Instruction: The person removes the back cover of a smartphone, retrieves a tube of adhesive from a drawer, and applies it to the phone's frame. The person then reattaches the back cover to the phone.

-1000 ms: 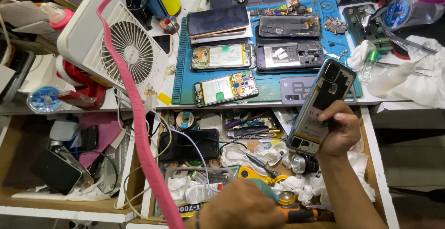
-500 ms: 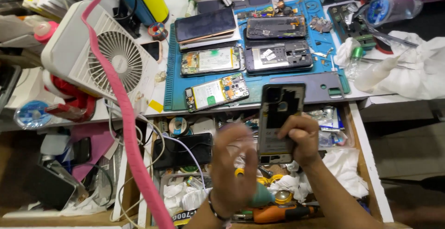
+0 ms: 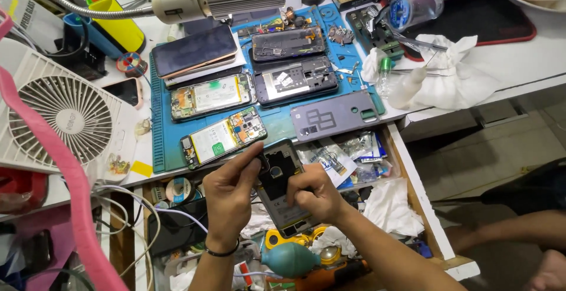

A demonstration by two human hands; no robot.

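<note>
Single head cam, steep downward look, close range: worktop (image 3: 519,67) far edge at top, open drawer (image 3: 413,179) directly below.

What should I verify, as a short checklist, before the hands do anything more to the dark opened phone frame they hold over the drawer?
1. Dark opened phone frame gripped by the right hand: ok.
2. Left hand fingertips on the frame's upper left corner: ok.
3. Tool in the left hand: cannot tell, too small.
4. Frame held above the open drawer, so that a dropped part lands inside: ok.
5. Free space on the blue rectangular work mat: not ok, crowded with opened phones.
6. Teal rubber air blower within reach: ok, it lies just below the hands.
</note>
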